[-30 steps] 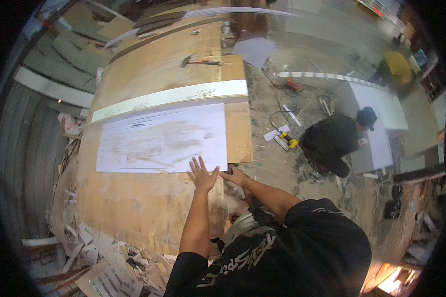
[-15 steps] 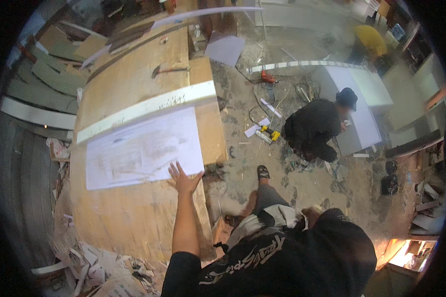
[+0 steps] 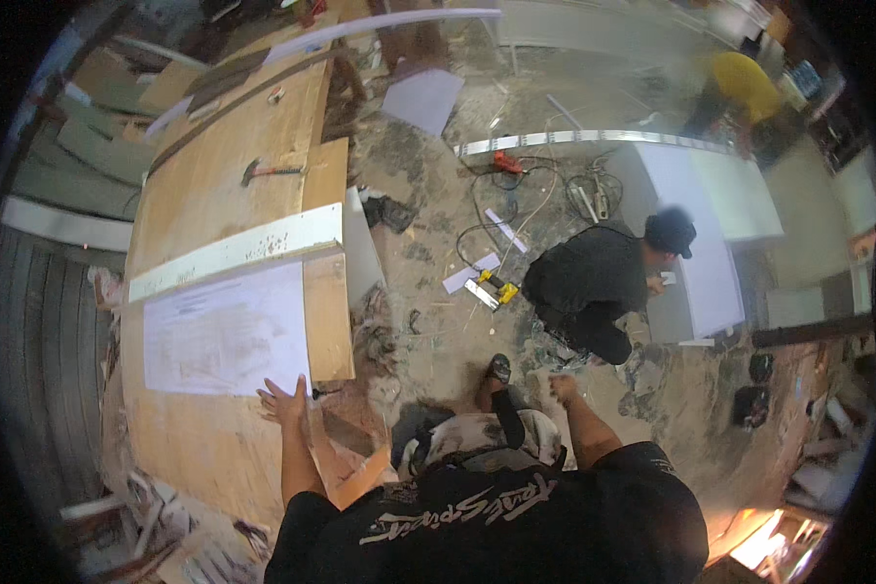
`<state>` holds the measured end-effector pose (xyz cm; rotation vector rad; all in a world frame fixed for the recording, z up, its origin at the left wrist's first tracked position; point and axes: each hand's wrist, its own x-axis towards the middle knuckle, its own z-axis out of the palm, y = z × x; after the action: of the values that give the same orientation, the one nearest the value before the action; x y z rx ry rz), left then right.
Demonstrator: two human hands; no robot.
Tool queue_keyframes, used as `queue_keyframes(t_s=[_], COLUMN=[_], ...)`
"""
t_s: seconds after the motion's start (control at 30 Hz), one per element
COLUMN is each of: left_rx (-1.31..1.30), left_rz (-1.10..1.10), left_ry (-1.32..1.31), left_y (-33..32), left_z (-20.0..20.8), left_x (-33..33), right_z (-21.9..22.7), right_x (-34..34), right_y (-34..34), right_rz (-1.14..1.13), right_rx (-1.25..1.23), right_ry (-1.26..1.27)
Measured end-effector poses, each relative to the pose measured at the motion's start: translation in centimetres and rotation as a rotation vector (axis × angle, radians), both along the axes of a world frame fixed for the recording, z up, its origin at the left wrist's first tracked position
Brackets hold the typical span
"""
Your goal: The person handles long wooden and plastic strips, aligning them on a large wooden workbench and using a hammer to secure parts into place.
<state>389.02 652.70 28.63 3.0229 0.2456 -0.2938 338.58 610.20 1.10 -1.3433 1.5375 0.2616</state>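
My left hand [image 3: 284, 401] lies with fingers spread on the near right corner of a white panel [image 3: 226, 336], whose face carries grey smudges. Under the panel is a large wooden board [image 3: 200, 443] on the workbench. Along the panel's far edge runs a long white strip [image 3: 238, 251] with dark marks. My right hand [image 3: 562, 389] is out to the right over the floor, apart from the bench. Its fingers look curled; whether anything small is in them is hidden.
A hammer [image 3: 271, 171] lies farther up the board. A person in black [image 3: 594, 282] crouches at a white cabinet [image 3: 696, 234]. On the floor are a yellow power tool [image 3: 496, 287], a red drill [image 3: 506, 162], cords and offcuts. Another person in yellow [image 3: 745, 86] is at the far right.
My view has shifted, and the bench now sits farther left. My left hand stays at the panel's corner. My right hand has come out from near my waist, over the floor.
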Motion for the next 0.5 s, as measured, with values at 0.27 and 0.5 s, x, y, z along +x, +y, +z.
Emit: queue_keyframes(t_s=[0.27,0.5], left_rx=[-0.061,-0.245], left_rz=[-0.107,-0.186], left_ry=[-0.485,-0.567], left_y=[-6.9,-15.5], left_z=[-3.7,-2.3], left_x=[-9.1,-7.1], right_z=[10.6,2.4], right_x=[6.3,7.9], right_y=[-11.8,-11.1], right_rz=[-0.298,-0.003], right_rx=[-0.014,0.221], right_ry=[-0.235,0.029])
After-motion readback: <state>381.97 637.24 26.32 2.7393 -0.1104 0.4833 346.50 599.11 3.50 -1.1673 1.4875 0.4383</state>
